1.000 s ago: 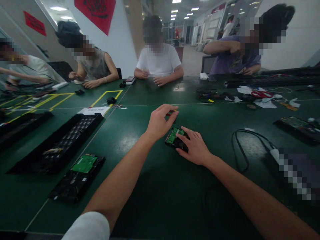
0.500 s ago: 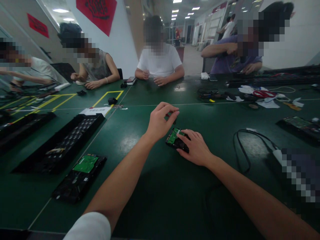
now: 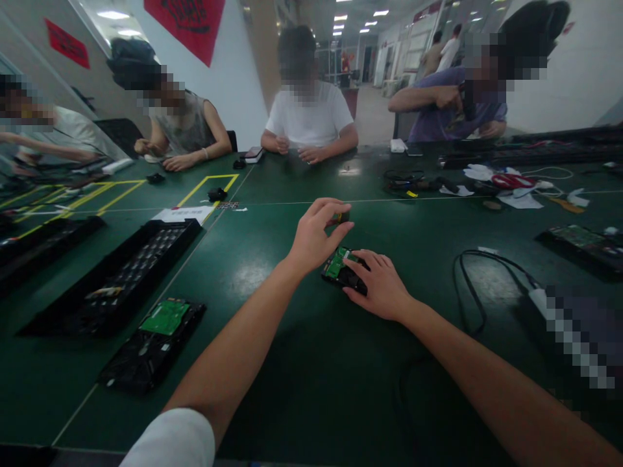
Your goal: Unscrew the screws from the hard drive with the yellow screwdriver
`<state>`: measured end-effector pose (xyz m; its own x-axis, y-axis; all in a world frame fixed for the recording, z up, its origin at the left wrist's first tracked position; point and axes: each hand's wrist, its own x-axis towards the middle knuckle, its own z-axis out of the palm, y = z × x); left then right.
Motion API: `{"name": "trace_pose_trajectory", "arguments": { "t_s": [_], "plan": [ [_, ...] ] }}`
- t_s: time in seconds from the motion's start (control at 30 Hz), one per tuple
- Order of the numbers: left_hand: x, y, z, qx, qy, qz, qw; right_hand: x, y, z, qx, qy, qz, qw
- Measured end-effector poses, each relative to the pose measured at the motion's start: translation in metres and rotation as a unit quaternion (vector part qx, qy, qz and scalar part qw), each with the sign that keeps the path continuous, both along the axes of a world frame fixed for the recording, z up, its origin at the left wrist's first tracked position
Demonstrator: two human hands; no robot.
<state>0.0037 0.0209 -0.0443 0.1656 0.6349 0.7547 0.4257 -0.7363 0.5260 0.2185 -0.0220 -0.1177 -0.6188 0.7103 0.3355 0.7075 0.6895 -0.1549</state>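
Hard drive (image 3: pixel 337 266) mid-frame, under right grip (image 3: pixel 377 282), which clasps its right end. Left grip (image 3: pixel 346 219), higher in frame, pinches small dark object (image 3: pixel 343 218).

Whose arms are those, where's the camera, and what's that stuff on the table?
The camera is worn on a person's head, looking forward and down, so you see that person's own bare arms. The right hand rests on a black device with a green circuit board. The left hand holds a small dark thing, too small to name. On the green table, to the left, lie a similar device and a long black tray. Someone in a white shirt sits across.
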Motion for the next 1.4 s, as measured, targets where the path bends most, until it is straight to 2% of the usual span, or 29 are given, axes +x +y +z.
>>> {"name": "trace_pose_trajectory", "arguments": {
  "t_s": [0.2,0.4,0.7,1.0,1.23,1.4],
  "plan": [
    [0.000,0.000,0.006,0.018,-0.015,0.014,1.000,0.000,0.000,-0.001,-0.004,0.010,0.000,1.000],
    [0.001,0.003,0.001,-0.013,-0.043,0.016,0.999,0.000,0.000,0.001,-0.006,0.005,-0.002,1.000],
    [0.004,0.004,-0.007,-0.012,-0.072,0.105,0.992,0.001,0.000,0.000,0.001,0.004,0.005,1.000],
    [-0.001,0.005,-0.004,-0.010,0.021,0.077,0.997,0.000,0.000,-0.001,-0.001,0.010,0.003,1.000],
    [-0.005,-0.001,0.006,0.013,0.093,0.078,0.993,0.000,0.000,-0.001,-0.009,0.013,-0.001,1.000],
    [-0.004,0.001,0.006,-0.044,0.123,0.096,0.987,0.001,-0.001,0.000,-0.010,0.004,0.000,1.000]
  ]
}}
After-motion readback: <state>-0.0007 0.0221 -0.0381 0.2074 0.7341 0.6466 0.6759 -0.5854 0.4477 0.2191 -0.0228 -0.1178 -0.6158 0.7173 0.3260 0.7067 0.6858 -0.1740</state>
